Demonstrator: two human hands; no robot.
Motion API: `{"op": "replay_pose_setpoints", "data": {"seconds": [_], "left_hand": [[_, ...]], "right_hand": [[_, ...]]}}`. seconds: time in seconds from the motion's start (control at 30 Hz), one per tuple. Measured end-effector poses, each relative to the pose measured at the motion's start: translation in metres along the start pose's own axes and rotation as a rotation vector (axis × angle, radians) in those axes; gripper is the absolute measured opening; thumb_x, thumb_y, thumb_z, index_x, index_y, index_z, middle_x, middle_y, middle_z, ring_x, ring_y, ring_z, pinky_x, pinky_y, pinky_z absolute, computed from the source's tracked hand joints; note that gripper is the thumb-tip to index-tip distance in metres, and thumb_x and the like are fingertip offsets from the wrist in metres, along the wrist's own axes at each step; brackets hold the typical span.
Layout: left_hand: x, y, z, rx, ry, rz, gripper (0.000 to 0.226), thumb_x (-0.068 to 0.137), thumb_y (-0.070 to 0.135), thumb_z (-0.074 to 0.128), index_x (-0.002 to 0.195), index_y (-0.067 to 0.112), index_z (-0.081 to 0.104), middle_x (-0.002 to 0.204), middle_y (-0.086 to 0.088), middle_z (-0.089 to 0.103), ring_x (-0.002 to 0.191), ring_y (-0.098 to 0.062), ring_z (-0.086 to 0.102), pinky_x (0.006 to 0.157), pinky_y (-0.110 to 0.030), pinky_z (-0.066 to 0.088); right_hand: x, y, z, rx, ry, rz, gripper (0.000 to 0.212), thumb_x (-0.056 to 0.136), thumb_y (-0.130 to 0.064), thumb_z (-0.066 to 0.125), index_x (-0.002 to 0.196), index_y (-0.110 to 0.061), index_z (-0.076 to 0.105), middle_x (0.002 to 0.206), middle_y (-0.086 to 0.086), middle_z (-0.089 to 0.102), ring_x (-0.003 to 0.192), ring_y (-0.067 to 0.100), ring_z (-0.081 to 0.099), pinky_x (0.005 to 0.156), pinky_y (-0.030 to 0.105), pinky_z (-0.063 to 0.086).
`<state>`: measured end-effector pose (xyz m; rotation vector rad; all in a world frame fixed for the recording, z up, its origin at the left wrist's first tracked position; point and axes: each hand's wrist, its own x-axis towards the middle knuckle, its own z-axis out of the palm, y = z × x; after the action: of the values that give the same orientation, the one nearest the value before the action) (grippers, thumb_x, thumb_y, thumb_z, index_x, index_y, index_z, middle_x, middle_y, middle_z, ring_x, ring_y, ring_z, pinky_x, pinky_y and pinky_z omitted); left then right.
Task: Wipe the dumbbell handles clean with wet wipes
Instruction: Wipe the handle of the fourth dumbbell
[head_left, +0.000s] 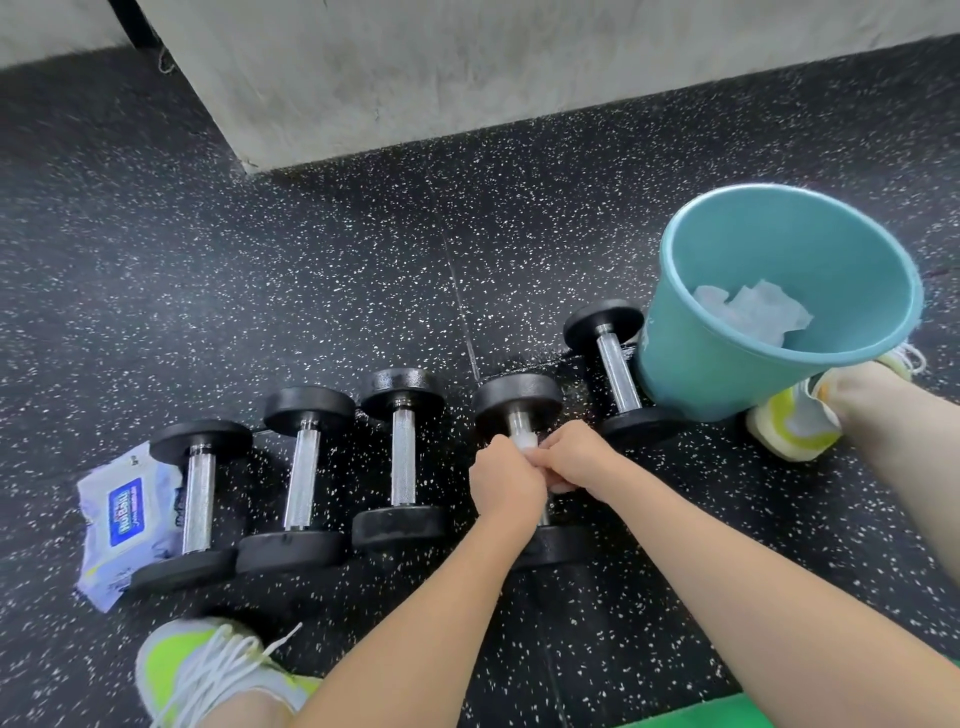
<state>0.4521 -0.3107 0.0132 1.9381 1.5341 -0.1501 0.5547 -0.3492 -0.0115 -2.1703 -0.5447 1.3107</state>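
Observation:
Several black dumbbells with steel handles lie in a row on the speckled rubber floor. My left hand (506, 483) and my right hand (574, 457) are both wrapped round the handle of the fourth dumbbell (517, 400) from the left, gripping a white wet wipe (524, 441) against it. Most of that handle is hidden under my hands. The three dumbbells to the left (301, 467) and the one at the right (618, 374) lie untouched. A pack of wet wipes (124, 514) lies beside the leftmost dumbbell.
A teal bucket (727, 364) holding crumpled used wipes stands at the right, touching the rightmost dumbbell. My shoes are at the bottom left (208, 670) and right (795, 426). A concrete block (415, 78) rises behind. A green mat (691, 714) edges the bottom.

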Motion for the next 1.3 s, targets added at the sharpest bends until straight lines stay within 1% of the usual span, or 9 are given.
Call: {"op": "replay_pose_setpoints", "data": {"seconds": [0.1, 0.2, 0.4, 0.5, 0.67, 0.83, 0.97, 1.13, 1.3], "left_hand": [[-0.005, -0.006, 0.000, 0.052, -0.051, -0.011, 0.028, 0.091, 0.020, 0.066, 0.114, 0.008, 0.055, 0.119, -0.012, 0.065, 0.110, -0.031, 0.063, 0.083, -0.037, 0.051], [-0.011, -0.010, -0.003, 0.128, -0.118, -0.024, 0.036, 0.090, 0.016, 0.067, 0.121, 0.008, 0.052, 0.125, -0.011, 0.061, 0.117, -0.029, 0.060, 0.083, -0.034, 0.048], [-0.014, -0.016, -0.009, 0.154, -0.205, -0.030, 0.045, 0.088, 0.017, 0.069, 0.128, 0.009, 0.050, 0.130, -0.010, 0.059, 0.120, -0.029, 0.059, 0.090, -0.036, 0.050], [-0.015, -0.019, -0.009, 0.108, -0.174, -0.030, 0.037, 0.089, 0.017, 0.068, 0.122, 0.009, 0.054, 0.125, -0.011, 0.061, 0.115, -0.029, 0.061, 0.087, -0.036, 0.050], [-0.011, -0.021, -0.008, 0.016, -0.089, -0.048, 0.022, 0.091, 0.018, 0.062, 0.111, 0.012, 0.056, 0.115, -0.008, 0.064, 0.105, -0.028, 0.063, 0.075, -0.036, 0.048], [0.001, -0.016, -0.006, -0.061, -0.010, -0.034, 0.006, 0.091, 0.016, 0.055, 0.096, 0.013, 0.056, 0.102, -0.006, 0.066, 0.091, -0.027, 0.062, 0.066, -0.035, 0.045], [0.012, -0.006, -0.009, -0.101, 0.028, -0.035, 0.010, 0.093, 0.019, 0.051, 0.094, 0.012, 0.059, 0.100, -0.007, 0.067, 0.080, -0.024, 0.054, 0.063, -0.034, 0.039], [0.028, 0.003, -0.016, -0.042, 0.025, -0.037, 0.019, 0.095, 0.019, 0.052, 0.104, 0.008, 0.064, 0.113, -0.012, 0.067, 0.104, -0.033, 0.064, 0.070, -0.033, 0.040], [0.031, 0.000, -0.012, -0.040, 0.008, -0.021, 0.018, 0.093, 0.021, 0.057, 0.102, 0.007, 0.063, 0.112, -0.014, 0.068, 0.105, -0.034, 0.064, 0.070, -0.033, 0.040]], "right_hand": [[-0.004, 0.003, 0.001, -0.070, -0.092, 0.042, 0.037, 0.085, -0.030, 0.080, 0.071, -0.002, 0.061, 0.054, 0.006, 0.061, 0.045, 0.019, 0.058, 0.051, 0.031, 0.052], [-0.013, 0.002, 0.003, -0.195, -0.167, 0.076, 0.033, 0.086, -0.024, 0.074, 0.067, -0.003, 0.056, 0.056, 0.012, 0.060, 0.042, 0.019, 0.047, 0.056, 0.031, 0.044], [-0.029, 0.000, 0.008, -0.381, -0.132, 0.041, 0.023, 0.071, -0.020, 0.062, 0.056, -0.005, 0.052, 0.046, 0.009, 0.053, 0.036, 0.019, 0.040, 0.055, 0.029, 0.040], [-0.029, 0.003, 0.014, -0.343, -0.072, 0.034, 0.024, 0.070, -0.022, 0.068, 0.058, -0.009, 0.052, 0.050, 0.006, 0.055, 0.041, 0.019, 0.043, 0.052, 0.027, 0.038], [-0.022, -0.001, 0.019, -0.237, 0.033, 0.023, 0.039, 0.076, -0.040, 0.077, 0.060, -0.013, 0.055, 0.069, 0.007, 0.067, 0.061, 0.019, 0.058, 0.061, 0.026, 0.045], [-0.013, -0.012, 0.016, -0.233, 0.111, 0.001, 0.047, 0.082, -0.043, 0.074, 0.055, -0.014, 0.048, 0.056, -0.001, 0.052, 0.052, 0.014, 0.046, 0.050, 0.028, 0.034], [-0.003, -0.020, 0.016, -0.199, 0.170, -0.031, 0.048, 0.085, -0.043, 0.068, 0.051, -0.016, 0.049, 0.053, -0.003, 0.053, 0.054, 0.016, 0.050, 0.049, 0.028, 0.032], [0.012, -0.025, 0.014, -0.205, 0.192, -0.066, 0.049, 0.088, -0.042, 0.069, 0.049, -0.019, 0.050, 0.056, -0.002, 0.052, 0.061, 0.018, 0.052, 0.051, 0.029, 0.032], [0.013, -0.026, 0.010, -0.236, 0.150, -0.073, 0.051, 0.087, -0.042, 0.072, 0.048, -0.019, 0.047, 0.054, -0.003, 0.048, 0.061, 0.019, 0.051, 0.050, 0.029, 0.032]]}}
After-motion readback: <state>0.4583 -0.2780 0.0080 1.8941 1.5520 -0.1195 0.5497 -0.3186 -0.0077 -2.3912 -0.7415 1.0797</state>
